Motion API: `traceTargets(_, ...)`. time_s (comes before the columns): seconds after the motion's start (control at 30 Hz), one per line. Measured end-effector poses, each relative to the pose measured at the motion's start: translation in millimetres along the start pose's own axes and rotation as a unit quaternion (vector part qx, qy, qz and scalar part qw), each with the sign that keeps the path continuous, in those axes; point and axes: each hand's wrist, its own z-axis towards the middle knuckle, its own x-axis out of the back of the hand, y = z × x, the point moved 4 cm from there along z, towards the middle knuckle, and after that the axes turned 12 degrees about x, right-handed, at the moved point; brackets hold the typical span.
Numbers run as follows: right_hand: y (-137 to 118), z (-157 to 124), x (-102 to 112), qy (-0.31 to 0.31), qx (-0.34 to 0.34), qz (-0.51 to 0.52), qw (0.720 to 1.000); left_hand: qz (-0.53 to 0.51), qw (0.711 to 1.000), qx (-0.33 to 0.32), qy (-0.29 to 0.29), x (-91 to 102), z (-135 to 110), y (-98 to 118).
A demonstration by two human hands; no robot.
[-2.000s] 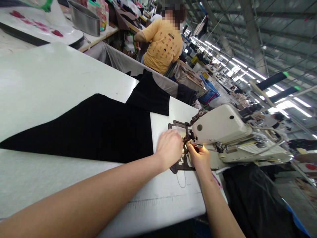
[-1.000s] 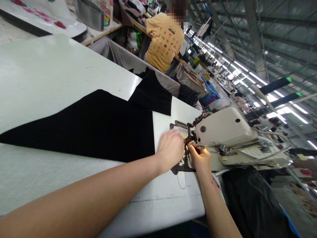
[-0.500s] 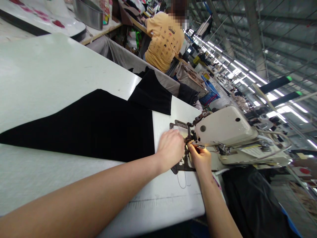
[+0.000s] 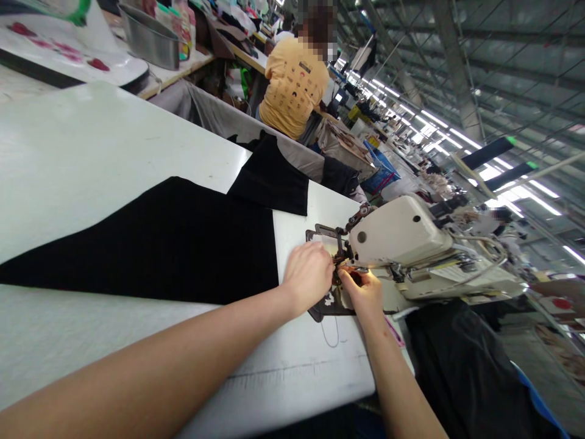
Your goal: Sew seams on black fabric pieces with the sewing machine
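Note:
Both hands meet at the needle area of a white sewing machine [image 4: 397,235]. My left hand [image 4: 308,274] is closed, its fingertips pinched close to the presser foot; whatever they grip is hidden. From the other side, my right hand [image 4: 365,292] reaches in with thumb and fingers bent together beside the needle, and I cannot make out what is between them. Under the hands lies the worn metal plate [image 4: 320,312], with a loose thread [image 4: 337,338] trailing from its near edge. Left of my left hand, a large black fabric piece [image 4: 183,244] lies flat on the white table [image 4: 114,146].
A smaller black fabric piece [image 4: 278,177] overlaps the large one at the far edge. Dark cloth [image 4: 466,366] hangs at the right below the machine. Beyond the table sits a person in a yellow shirt [image 4: 295,88]. A metal tin [image 4: 153,39] stands at the upper left.
The view has shifted slightly, so the machine and hands appear a little further left. Both hands stay at the needle, with fingers almost unchanged. The fabric lies as before.

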Motion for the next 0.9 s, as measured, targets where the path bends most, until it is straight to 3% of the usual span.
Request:
traceTargets(0.43, -17, 3, -2, -0.009, 0.025, -0.016, 1.0, 0.01, 1.0, -0.001, 0.003, -1.0, 2, 0)
traceTargets(0.9, -14, 4, -10, -0.023, 0.06, -0.037, 0.997, 0.018, 1.0, -0.002, -0.002, -1.7, 3, -1)
